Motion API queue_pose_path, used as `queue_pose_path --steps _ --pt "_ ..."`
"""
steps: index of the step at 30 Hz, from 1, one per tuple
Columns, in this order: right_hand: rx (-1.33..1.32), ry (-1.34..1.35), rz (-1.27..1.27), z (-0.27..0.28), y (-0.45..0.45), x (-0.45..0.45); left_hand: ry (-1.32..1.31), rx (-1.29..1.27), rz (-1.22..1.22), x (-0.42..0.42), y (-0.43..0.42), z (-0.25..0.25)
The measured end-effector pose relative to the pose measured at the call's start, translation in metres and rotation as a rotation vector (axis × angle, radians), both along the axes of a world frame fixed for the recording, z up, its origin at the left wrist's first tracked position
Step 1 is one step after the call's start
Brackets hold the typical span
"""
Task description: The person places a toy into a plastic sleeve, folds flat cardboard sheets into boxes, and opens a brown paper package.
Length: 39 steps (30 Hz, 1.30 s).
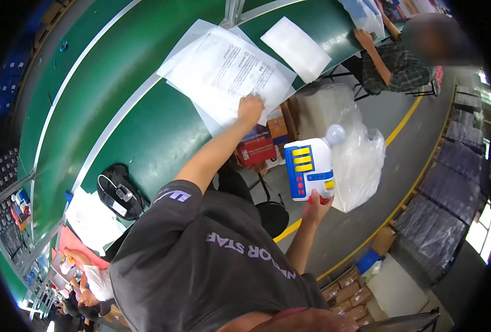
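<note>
My left hand is at the near edge of a stack of translucent printed plastic bags on the green table. Its fingers are bent and closed on the top bag. Out to the right, over the floor, my right hand holds a white and blue toy by its red end. The toy has yellow and red buttons and a white ball on its far end. A folded white stack lies beside the bags.
Boxes and a black stool are below the table edge. A large clear plastic sack stands right of the toy. A black bag lies on the table. A co-worker sits at the upper right; other people are at the lower left.
</note>
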State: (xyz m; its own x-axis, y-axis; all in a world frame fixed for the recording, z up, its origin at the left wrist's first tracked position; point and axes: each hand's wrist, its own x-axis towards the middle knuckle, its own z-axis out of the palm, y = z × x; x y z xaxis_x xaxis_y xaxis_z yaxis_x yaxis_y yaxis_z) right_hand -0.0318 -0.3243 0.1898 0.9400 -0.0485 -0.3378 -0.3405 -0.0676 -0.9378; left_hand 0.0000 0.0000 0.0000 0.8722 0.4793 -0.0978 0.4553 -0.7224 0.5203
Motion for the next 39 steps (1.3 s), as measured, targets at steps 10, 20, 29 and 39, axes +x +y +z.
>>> queue_pose_path --steps 10,20,29,39 --pt "0.102 0.157 -0.005 -0.014 0.042 0.032 -0.499 -0.352 0.19 -0.025 0.089 0.069" --pt "0.098 0.211 0.067 0.002 0.009 0.041 -0.256 -0.081 -0.125 -0.094 0.079 0.118" --pt "0.079 0.225 0.081 0.004 0.013 0.051 -0.013 0.035 -0.249 -0.11 0.031 0.097" --pt "0.091 0.236 0.087 0.007 0.013 0.055 -0.218 0.075 0.027 -0.084 -0.035 0.052"
